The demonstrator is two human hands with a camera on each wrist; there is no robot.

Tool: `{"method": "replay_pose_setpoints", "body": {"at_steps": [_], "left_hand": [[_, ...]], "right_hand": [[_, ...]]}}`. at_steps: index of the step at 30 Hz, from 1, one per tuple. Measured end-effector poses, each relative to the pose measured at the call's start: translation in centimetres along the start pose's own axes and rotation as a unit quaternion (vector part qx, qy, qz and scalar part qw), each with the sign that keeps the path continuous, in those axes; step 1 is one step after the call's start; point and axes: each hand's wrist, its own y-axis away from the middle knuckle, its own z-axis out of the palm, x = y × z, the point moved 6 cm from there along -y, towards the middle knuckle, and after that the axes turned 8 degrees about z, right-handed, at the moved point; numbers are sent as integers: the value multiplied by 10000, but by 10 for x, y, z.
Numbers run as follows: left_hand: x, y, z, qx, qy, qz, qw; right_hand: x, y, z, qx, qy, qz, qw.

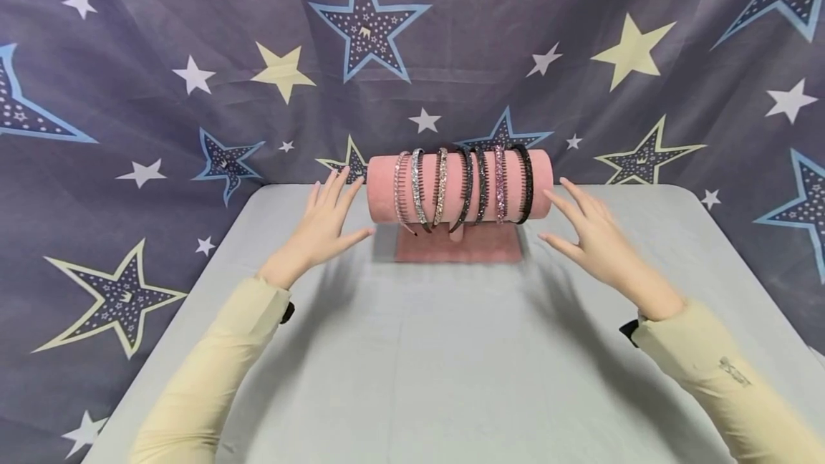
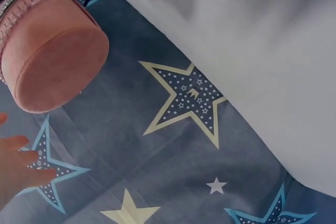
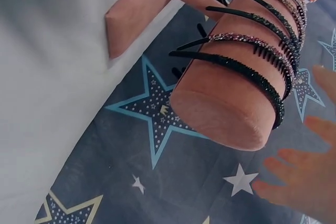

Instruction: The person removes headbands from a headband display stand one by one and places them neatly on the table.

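Hands (image 1: 322,224) (image 1: 599,242) apart, fingers (image 1: 350,194) spread, flanking a pink headband stand (image 1: 382,192), pale grey tabletop (image 1: 412,349), dark star-patterned fabric (image 1: 451,49) behind

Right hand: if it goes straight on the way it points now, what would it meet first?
The right hand would probably meet the pink roll, at its right end; depth is hard to judge.
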Motion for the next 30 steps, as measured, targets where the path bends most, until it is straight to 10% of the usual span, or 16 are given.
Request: {"method": "replay_pose_setpoints", "body": {"at_steps": [13, 30], "left_hand": [[0, -18, 0, 389, 588, 214, 9973], [1, -38, 4, 699, 1399, 291, 9873]], "right_hand": [[-10, -17, 4, 1121, -753, -204, 9906], [-10, -28, 17, 1523, -1311, 434, 9786]]}}
